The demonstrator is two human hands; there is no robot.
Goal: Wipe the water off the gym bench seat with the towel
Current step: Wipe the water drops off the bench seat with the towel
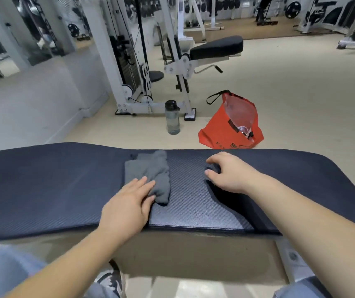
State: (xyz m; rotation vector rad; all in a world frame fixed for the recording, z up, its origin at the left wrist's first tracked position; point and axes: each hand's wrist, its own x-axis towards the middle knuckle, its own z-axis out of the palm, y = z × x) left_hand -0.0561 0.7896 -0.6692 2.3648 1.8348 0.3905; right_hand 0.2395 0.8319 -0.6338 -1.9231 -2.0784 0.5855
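A dark textured gym bench seat [54,186] runs across the view in front of me. A crumpled grey towel [148,171] lies on its middle. My left hand [129,203] lies flat with straight fingers on the towel's near edge. My right hand [228,173] hovers or rests on the seat to the right of the towel, fingers loosely curled and holding nothing. No water drops are clearly visible on the seat.
On the floor behind the bench stand a clear water bottle [172,118] with a black cap and an open red bag [232,127]. A white cable machine [133,61] with a black padded seat [217,47] stands further back. My shoe [112,280] shows below the bench.
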